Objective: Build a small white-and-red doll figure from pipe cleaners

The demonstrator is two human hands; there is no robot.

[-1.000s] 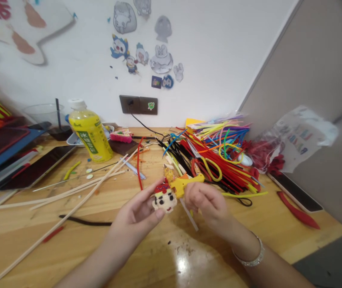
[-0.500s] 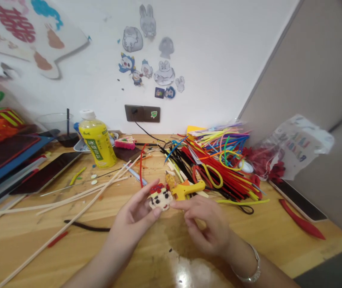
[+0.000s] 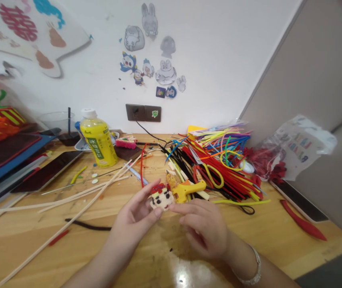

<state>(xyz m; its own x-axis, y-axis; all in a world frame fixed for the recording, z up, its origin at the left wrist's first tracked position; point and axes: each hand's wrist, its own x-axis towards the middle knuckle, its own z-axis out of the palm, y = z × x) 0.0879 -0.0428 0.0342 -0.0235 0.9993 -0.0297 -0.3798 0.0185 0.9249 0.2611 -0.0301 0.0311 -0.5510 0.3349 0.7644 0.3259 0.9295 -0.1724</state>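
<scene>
Small craft face figure (image 3: 161, 199) pinched in left hand (image 3: 133, 214), thumb against fingertips, above wooden table (image 3: 33, 250). Right hand (image 3: 202, 229) loosely curled, just beside figure. Figure judged light, possibly fragile; best held by sides. Yellow glue gun (image 3: 187, 190) just behind.

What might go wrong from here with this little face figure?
The left hand holds the small face figure at its fingertips, so it might slip. If hot, the yellow glue gun could burn the right hand close by, or melt the heaped pipe cleaners beside it.
</scene>
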